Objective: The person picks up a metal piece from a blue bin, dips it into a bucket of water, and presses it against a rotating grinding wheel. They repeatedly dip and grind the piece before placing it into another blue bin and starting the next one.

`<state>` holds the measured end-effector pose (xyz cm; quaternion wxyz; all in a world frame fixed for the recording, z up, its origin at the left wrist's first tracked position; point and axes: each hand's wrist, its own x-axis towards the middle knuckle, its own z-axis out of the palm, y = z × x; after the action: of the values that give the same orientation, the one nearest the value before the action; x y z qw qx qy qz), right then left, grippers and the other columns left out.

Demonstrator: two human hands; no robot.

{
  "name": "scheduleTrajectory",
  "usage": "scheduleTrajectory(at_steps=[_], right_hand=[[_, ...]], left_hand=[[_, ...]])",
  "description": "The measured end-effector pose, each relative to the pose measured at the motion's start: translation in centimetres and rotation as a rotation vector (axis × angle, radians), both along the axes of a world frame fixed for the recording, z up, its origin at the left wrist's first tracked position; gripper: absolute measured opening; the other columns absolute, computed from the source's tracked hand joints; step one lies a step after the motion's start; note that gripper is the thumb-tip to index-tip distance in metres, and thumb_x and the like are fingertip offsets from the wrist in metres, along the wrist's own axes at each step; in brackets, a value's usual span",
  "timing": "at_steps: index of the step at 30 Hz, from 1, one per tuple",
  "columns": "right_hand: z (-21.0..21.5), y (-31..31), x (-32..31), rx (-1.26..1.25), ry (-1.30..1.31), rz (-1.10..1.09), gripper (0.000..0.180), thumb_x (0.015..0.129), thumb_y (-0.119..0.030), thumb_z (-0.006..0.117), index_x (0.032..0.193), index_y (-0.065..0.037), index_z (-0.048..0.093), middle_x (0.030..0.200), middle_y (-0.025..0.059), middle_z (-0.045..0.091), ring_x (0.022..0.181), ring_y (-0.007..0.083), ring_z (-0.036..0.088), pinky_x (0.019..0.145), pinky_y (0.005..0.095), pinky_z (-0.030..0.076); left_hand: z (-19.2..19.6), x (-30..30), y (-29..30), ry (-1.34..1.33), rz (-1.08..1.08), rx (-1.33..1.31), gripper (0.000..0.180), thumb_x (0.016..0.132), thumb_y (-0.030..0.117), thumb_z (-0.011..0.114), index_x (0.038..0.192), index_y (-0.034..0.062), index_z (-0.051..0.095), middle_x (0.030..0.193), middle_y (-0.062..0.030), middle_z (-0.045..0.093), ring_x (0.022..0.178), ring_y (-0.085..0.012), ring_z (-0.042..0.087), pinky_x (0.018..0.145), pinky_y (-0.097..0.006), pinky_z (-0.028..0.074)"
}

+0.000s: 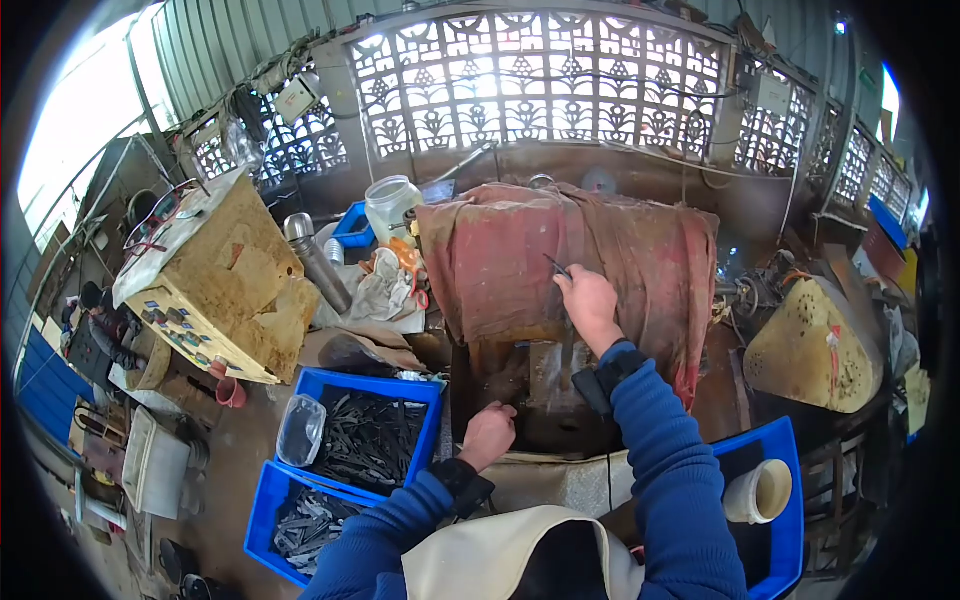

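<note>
2 blue crates (430, 395) of dark metal strips sit at the lower left, a clear plastic bag (300, 430) draped over the near rim of the upper one. A dusty yellow control box (225, 285) stands further left. Behind it lie a steel flask (315, 260), a translucent jar (390, 205) and crumpled rags (385, 285). At right, a third blue crate (785, 500) holds a white pipe piece (758, 492), beside a yellow perforated cover (810, 345).

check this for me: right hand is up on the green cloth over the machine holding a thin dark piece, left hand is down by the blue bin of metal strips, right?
Nearly. The cloth is reddish-brown, not green, as the head view shows. The rest holds: the right hand is up on it holding a thin dark piece, and the left hand is down by the blue bin of metal strips.
</note>
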<state>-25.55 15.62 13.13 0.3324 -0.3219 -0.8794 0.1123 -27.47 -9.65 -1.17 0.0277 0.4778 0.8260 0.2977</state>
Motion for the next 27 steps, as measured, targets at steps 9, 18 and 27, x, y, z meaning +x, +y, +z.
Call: scheduleTrajectory(at_steps=[9, 18, 27], right_hand=[[-1.2, -0.2, -0.5, 0.159, 0.061, -0.008, 0.023, 0.088, -0.028, 0.063, 0.08, -0.007, 0.061, 0.073, 0.0139, 0.064, 0.067, 0.0353, 0.064, 0.059, 0.0458, 0.051], [-1.3, 0.0, -0.5, 0.175, 0.057, -0.007, 0.023, 0.088, -0.029, 0.063, 0.078, -0.008, 0.06, 0.074, 0.0133, 0.064, 0.067, 0.0348, 0.064, 0.059, 0.0465, 0.051], [-1.2, -0.3, -0.5, 0.172, 0.028, -0.012, 0.021, 0.089, -0.027, 0.061, 0.081, -0.008, 0.061, 0.077, 0.0134, 0.065, 0.071, 0.0354, 0.066, 0.062, 0.0471, 0.052]], left_hand=[[-0.1, 0.0, 0.1, 0.014, -0.05, -0.017, 0.016, 0.079, 0.007, 0.057, 0.09, 0.0057, 0.069, 0.091, -0.0164, 0.065, 0.084, -0.0343, 0.065, 0.074, -0.042, 0.055], [0.2, 0.1, 0.1, 0.02, -0.053, 0.021, 0.019, 0.078, 0.004, 0.057, 0.093, 0.0049, 0.069, 0.092, -0.0169, 0.065, 0.085, -0.0348, 0.064, 0.076, -0.041, 0.054], [-1.0, -0.3, -0.5, 0.028, -0.017, 0.1, 0.021, 0.078, 0.003, 0.057, 0.094, 0.0057, 0.07, 0.091, -0.0164, 0.065, 0.085, -0.0348, 0.064, 0.076, -0.041, 0.054]])
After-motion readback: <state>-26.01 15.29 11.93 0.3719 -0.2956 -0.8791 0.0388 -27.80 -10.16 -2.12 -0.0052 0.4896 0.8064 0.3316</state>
